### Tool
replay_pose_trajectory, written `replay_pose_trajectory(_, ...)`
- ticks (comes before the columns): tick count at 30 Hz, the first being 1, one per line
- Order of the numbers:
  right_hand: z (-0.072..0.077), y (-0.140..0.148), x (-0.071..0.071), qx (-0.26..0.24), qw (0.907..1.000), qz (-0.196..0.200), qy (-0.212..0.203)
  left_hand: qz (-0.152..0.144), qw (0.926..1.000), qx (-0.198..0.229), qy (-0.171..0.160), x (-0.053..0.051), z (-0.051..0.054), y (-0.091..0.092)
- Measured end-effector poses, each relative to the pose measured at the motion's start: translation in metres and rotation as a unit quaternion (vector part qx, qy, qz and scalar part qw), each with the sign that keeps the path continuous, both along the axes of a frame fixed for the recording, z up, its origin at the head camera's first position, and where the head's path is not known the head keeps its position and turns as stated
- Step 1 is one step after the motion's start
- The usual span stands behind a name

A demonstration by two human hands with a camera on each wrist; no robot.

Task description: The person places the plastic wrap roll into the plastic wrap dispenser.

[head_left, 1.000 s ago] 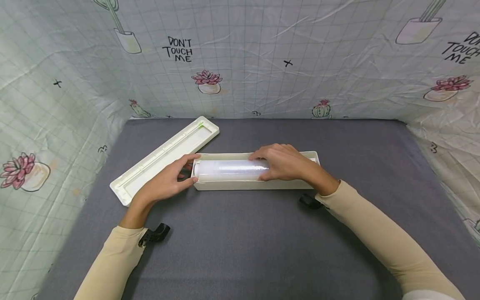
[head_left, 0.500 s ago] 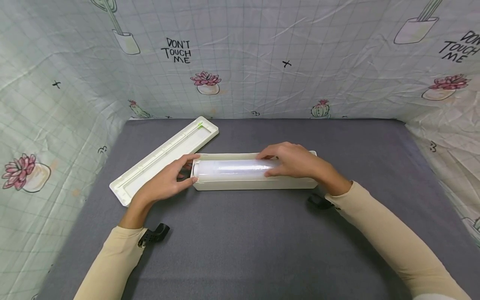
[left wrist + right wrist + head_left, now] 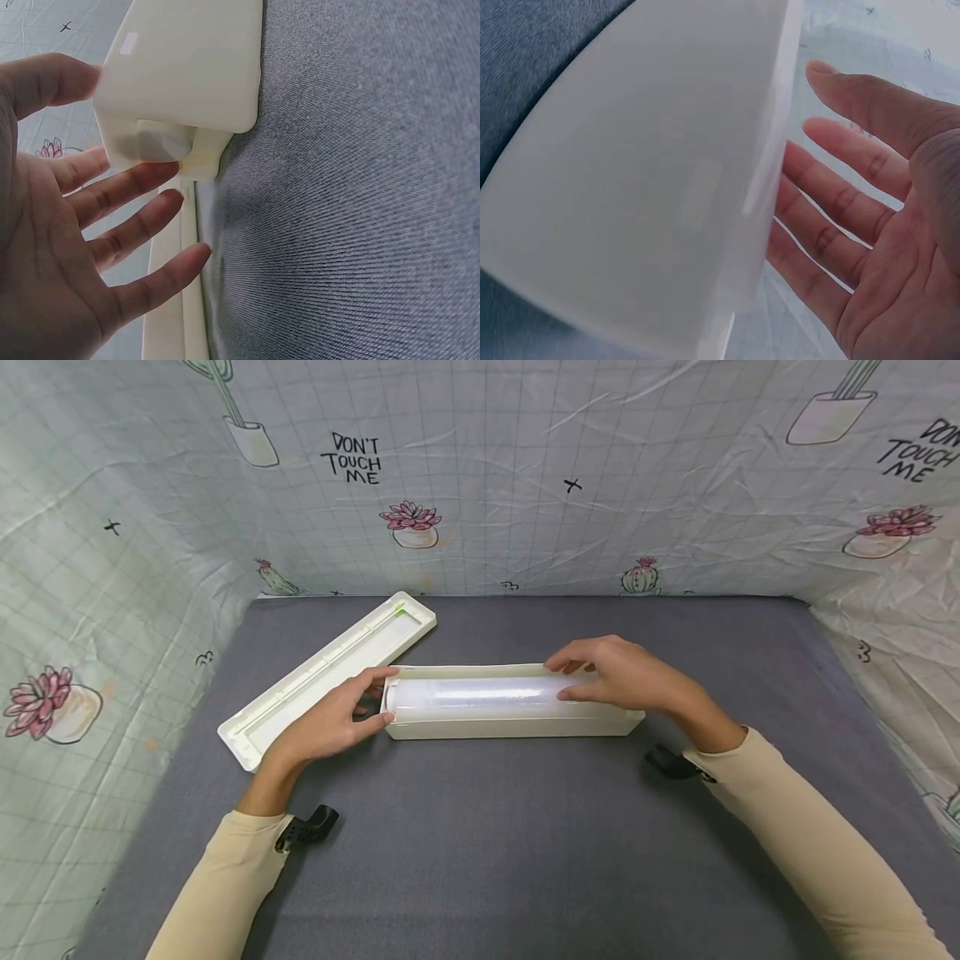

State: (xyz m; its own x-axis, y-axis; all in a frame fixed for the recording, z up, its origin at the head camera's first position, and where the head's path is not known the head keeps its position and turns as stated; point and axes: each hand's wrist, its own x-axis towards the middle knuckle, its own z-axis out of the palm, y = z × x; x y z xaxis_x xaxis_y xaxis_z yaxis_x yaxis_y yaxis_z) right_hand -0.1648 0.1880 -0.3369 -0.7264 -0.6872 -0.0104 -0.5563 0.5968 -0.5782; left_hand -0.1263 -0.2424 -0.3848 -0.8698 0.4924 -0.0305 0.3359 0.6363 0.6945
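Observation:
A long cream cling film dispenser box point(image 3: 510, 729) lies across the middle of the table. Inside it sits a shiny roll of cling film point(image 3: 472, 693). My left hand point(image 3: 330, 718) holds the box's left end, thumb at the near corner and index finger at the far one. In the left wrist view the other fingers of that left hand point(image 3: 67, 217) spread below a small white knob point(image 3: 163, 141) on the end. Over the box's right part hovers my right hand point(image 3: 618, 672), fingers loosely bent, nothing gripped. The right wrist view shows its thumb off the box point(image 3: 630, 172).
A cream lid point(image 3: 322, 681) lies slantwise behind my left hand, its inside facing up and a green mark at its far end. Grey cloth point(image 3: 480, 843) covers the table. A printed curtain point(image 3: 480, 468) hangs behind and at both sides.
My right hand has slid right along the roll and risen from it, baring more of the film. The left hand, box and lid stay where they were.

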Motion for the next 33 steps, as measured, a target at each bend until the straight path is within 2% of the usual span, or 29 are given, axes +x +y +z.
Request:
replay_pose_trajectory(12,0.002,0.024,0.003,-0.004,0.9981,-0.061,0.004,-0.001,1.0000,0.000,0.003,-0.001,-0.002,-0.001)
replay_pose_trajectory(17,0.002,0.036,0.006,-0.003,0.9976,-0.069,0.005,-0.002,1.0000,0.002,0.001,-0.001,-0.003,-0.001)
replay_pose_trajectory(23,0.002,0.049,0.010,-0.009,0.9964,-0.079,0.030,-0.001,1.0000,0.001,0.000,-0.001,-0.004,0.000)
replay_pose_trajectory(33,0.001,0.064,0.015,-0.021,0.9892,-0.139,0.039,-0.002,1.0000,-0.005,0.005,-0.002,-0.003,-0.001)
